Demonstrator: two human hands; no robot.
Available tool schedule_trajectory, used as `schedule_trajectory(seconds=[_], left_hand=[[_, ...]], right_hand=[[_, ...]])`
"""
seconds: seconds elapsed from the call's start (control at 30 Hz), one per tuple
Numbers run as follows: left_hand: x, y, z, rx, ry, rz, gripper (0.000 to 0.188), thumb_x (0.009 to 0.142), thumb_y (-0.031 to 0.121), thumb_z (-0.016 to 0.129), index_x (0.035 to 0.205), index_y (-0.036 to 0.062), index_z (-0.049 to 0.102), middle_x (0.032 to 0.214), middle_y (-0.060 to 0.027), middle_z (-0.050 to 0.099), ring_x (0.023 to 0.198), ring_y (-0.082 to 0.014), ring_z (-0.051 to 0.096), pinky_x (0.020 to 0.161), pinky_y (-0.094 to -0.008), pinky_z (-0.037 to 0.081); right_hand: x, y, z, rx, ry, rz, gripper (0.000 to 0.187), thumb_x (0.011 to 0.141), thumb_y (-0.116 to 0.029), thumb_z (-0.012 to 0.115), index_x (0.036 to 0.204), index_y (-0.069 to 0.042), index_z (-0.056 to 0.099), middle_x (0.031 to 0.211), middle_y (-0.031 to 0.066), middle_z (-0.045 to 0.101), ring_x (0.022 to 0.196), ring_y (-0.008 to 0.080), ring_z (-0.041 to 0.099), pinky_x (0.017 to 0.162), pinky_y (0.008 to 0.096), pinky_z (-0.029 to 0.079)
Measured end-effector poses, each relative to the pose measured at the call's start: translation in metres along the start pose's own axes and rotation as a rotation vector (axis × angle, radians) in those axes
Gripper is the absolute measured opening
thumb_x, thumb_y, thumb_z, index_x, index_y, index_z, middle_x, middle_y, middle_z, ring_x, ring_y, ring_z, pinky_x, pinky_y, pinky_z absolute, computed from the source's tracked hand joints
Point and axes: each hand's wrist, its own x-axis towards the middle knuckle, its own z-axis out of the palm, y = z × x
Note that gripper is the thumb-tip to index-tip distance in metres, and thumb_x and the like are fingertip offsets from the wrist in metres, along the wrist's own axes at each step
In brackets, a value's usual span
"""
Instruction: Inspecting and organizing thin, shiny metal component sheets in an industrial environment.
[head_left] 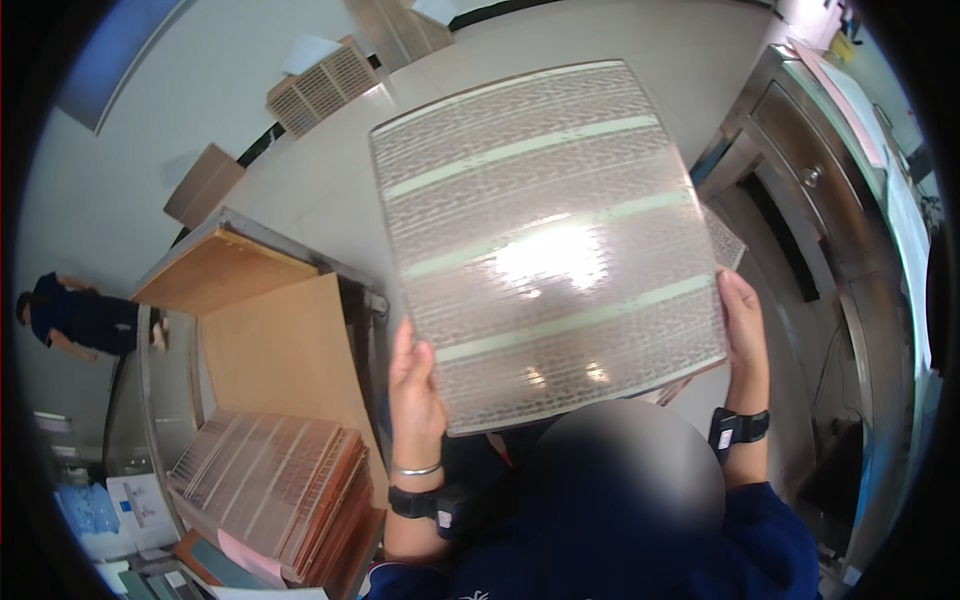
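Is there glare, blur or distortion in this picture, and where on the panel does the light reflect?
Head view: a bright glare patch sits at the middle of the panel, held by the left hand and right hand; fisheye bends its straight edges, the rim is black, and a blurred round patch covers the lower centre.

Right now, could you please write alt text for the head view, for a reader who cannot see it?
Two hands, left hand and right hand, hold up a shiny patterned metal sheet by its lower corners. A stack of copper-coloured sheets lies lower left, and a steel cabinet stands right.
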Motion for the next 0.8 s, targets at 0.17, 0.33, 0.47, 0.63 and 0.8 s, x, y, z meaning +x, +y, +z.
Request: schedule_trajectory(seconds=[0.17, 0.33, 0.47, 0.63, 0.8], left_hand=[[0.003, 0.032, -0.007, 0.109, 0.069, 0.058, 0.046, 0.091, 0.010, 0.045, 0.134, -0.0013, 0.033, 0.132, -0.0119, 0.044, 0.118, -0.0209, 0.043, 0.100, -0.0327, 0.033], [-0.001, 0.040, -0.015, 0.139, 0.075, 0.077, 0.045, 0.092, 0.011, 0.043, 0.133, -0.0047, 0.032, 0.131, -0.0136, 0.043, 0.119, -0.0208, 0.042, 0.100, -0.0317, 0.031], [-0.003, 0.040, -0.017, 0.176, 0.096, 0.108, 0.044, 0.092, 0.012, 0.042, 0.132, -0.0045, 0.033, 0.129, -0.0134, 0.045, 0.117, -0.0203, 0.043, 0.099, -0.0316, 0.032], [-0.008, 0.043, -0.013, 0.176, 0.133, 0.123, 0.040, 0.094, 0.013, 0.039, 0.130, -0.0053, 0.036, 0.128, -0.0134, 0.047, 0.115, -0.0205, 0.045, 0.099, -0.0318, 0.032], [-0.006, 0.037, -0.031, 0.208, 0.182, 0.197, 0.038, 0.095, 0.014, 0.039, 0.128, -0.0053, 0.040, 0.127, -0.0126, 0.048, 0.115, -0.0193, 0.045, 0.099, -0.0317, 0.032]], right_hand=[[-0.017, -0.053, 0.053, 0.125, -0.003, 0.070, 0.033, 0.090, -0.023, 0.054, 0.110, 0.002, 0.059, 0.097, 0.0080, 0.063, 0.085, 0.0122, 0.058, 0.076, 0.0240, 0.045], [-0.025, -0.057, 0.073, 0.219, -0.126, 0.069, 0.033, 0.094, -0.025, 0.047, 0.108, 0.001, 0.060, 0.094, 0.0050, 0.063, 0.082, 0.0085, 0.057, 0.074, 0.0212, 0.044], [-0.025, -0.059, 0.079, 0.214, -0.125, 0.038, 0.034, 0.095, -0.026, 0.046, 0.108, 0.001, 0.060, 0.094, 0.0046, 0.064, 0.083, 0.0084, 0.057, 0.076, 0.0212, 0.044], [-0.030, -0.065, 0.083, 0.232, -0.104, 0.083, 0.036, 0.095, -0.027, 0.044, 0.110, 0.002, 0.059, 0.095, 0.0054, 0.064, 0.084, 0.0091, 0.057, 0.078, 0.0222, 0.044], [-0.029, -0.046, 0.071, 0.308, -0.196, 0.092, 0.030, 0.095, -0.024, 0.045, 0.099, 0.001, 0.062, 0.090, 0.0035, 0.064, 0.078, 0.0080, 0.058, 0.067, 0.0197, 0.046]])
